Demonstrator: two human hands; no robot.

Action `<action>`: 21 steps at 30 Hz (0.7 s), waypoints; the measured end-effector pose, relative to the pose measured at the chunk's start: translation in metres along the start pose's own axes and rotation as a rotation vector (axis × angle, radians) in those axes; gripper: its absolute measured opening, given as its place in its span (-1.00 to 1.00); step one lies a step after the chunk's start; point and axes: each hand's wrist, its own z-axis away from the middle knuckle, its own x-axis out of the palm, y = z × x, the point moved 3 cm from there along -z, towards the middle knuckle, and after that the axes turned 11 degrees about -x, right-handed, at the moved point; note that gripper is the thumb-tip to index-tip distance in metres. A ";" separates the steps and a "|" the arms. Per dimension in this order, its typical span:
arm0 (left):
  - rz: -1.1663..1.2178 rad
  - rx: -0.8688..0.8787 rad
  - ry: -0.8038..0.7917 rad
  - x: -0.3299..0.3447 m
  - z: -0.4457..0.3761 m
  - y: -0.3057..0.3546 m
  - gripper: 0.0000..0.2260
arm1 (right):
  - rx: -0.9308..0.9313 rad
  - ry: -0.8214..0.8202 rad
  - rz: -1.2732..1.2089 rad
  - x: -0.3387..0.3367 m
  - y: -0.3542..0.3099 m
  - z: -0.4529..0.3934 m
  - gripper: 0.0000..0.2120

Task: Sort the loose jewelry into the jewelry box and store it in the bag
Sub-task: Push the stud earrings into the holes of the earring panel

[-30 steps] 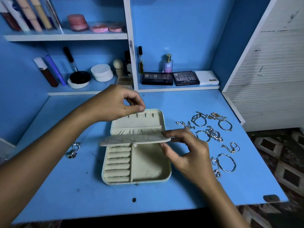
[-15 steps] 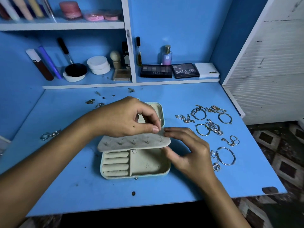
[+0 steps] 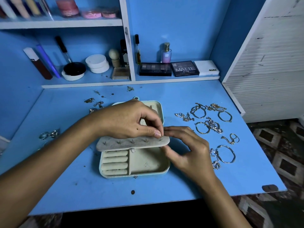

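Note:
An open pale jewelry box (image 3: 148,168) lies mid-desk, its ring rolls at the left and a bare compartment at the right. A beige earring flap (image 3: 131,143) with a row of small holes hangs level over the box. My left hand (image 3: 130,120) pinches a tiny stud earring (image 3: 161,136) at the flap's right end. My right hand (image 3: 185,149) holds the flap's right edge, thumb under and fingers above. Bracelets and chains (image 3: 212,125) lie loose to the right. More small earrings (image 3: 96,103) are scattered behind the box.
A ring cluster (image 3: 49,134) sits at the desk's left. Shelves behind hold makeup palettes (image 3: 169,69), a perfume bottle (image 3: 166,53), jars and tubes. A white slatted panel (image 3: 269,66) stands at the right. The desk's front edge is close, with patterned floor beyond.
The flap has swung down from half-raised to level over the box. My left hand came from the lid to the flap's right end, and my right hand stayed on that edge.

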 end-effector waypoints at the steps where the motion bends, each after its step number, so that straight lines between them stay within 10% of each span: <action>1: -0.003 -0.002 -0.004 0.000 0.000 0.001 -0.93 | 0.000 -0.001 -0.002 0.000 0.000 0.000 -0.77; 21: -0.073 -0.027 -0.056 0.000 -0.003 0.008 -0.95 | -0.016 0.000 0.000 0.000 0.000 0.001 -0.83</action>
